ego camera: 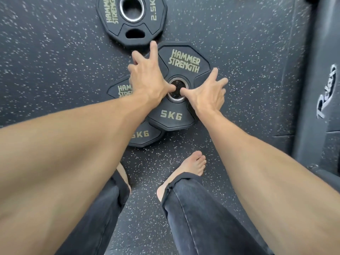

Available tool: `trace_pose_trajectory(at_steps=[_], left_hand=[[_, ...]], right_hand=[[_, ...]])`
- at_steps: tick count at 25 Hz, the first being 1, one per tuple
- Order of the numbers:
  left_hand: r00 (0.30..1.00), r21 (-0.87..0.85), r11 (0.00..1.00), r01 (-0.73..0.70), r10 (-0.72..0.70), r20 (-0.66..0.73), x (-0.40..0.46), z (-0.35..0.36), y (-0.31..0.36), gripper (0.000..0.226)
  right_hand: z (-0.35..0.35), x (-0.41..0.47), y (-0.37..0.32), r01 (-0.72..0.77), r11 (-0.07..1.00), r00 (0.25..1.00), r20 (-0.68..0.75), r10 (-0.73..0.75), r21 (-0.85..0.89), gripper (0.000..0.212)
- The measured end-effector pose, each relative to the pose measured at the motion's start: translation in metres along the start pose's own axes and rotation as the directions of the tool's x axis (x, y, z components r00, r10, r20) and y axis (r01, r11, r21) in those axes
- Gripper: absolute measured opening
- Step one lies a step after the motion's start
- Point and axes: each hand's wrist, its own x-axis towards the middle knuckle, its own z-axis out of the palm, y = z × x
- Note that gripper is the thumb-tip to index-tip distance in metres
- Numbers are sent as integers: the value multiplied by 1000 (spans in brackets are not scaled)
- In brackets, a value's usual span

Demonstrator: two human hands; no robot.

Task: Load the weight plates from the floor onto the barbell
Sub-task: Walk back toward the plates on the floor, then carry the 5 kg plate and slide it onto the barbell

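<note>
Three black weight plates lie on the speckled floor (pixel 248 52). The small 2.5 kg plate (pixel 110 21) is at the top of the frame. The top 5 kg plate (pixel 184 61) is in the middle, and it lies partly over the lower 5 kg plate (pixel 145 137), which peeks out to the lower left.

Two hands are on the top 5 kg plate. The left hand (pixel 147 78) has its fingers spread wide over the plate's left edge, and its thumb reaches into the metal ring (pixel 177 100) in the middle. The right hand (pixel 207 94) also has wide fingers at the right edge, thumb at the ring.

Two bare feet stand at the bottom, the right foot (pixel 193 164) nearest the plates.
</note>
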Motion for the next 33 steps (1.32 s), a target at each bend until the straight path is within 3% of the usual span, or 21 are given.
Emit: trace_pose_trajectory(at_steps=[5,12,20,25,33], left_hand=[[998,-73,997,28,-32,-61,-70,-90,-6,131],[965,-71,991,-112,91,-246,-197,-293,-1,124],[857,-124,932,-340,254,-448,-355,-493,11,118],[739,-133,829,-543,396,-545,-452,-578,33,121],[452,-92,553,-828,563,-692,-613,-665,49,125]], right_hand=[[-80,-79,-23,80,994,994,-75,-74,79,116],[-244,-227,-85,164,964,960,-257,-107,211,114],[-435,-402,-118,333,880,827,-553,-100,338,116],[-533,-493,-100,429,842,672,-738,-56,327,111],[-649,-659,-48,498,815,408,-909,82,296,111]])
